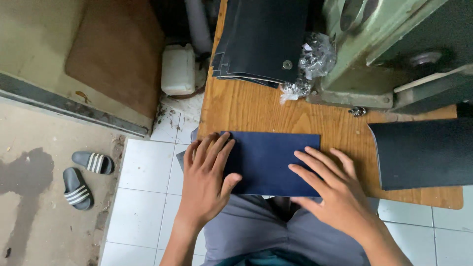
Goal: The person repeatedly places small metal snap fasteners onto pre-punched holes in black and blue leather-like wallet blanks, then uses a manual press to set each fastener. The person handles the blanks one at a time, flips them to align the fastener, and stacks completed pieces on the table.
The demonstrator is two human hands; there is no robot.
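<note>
While both palms press flat, nothing is gripped: the work sits at a smoothing or aligning stage, as far as can be judged. Largest in view, beyond the fingertips, stands the green-painted cast metal machine [394, 44], bolted at the far side of the worn wooden workbench [256, 111]. To the outside of the right hand lies a dark flat sheet of leather-like material [426, 152], untouched. Ahead of the left hand's fingers rests a fanned stack of similar dark sheets [261, 42], one showing a round metal fastener, with a crumpled clear plastic bag [310, 61] just beside it; these look like pieces waiting or already handled, though which cannot be told.

Directly under both hands lies the navy blue rectangular sheet [268, 160], at the near edge of the bench. The left hand [207, 180] lies open, fingers spread over its left end; the right hand [330, 189] lies open on its right end, fingers fanned. Neither hand pinches or lifts it. No fastener shows on this sheet, so that step seems not yet done.
</note>
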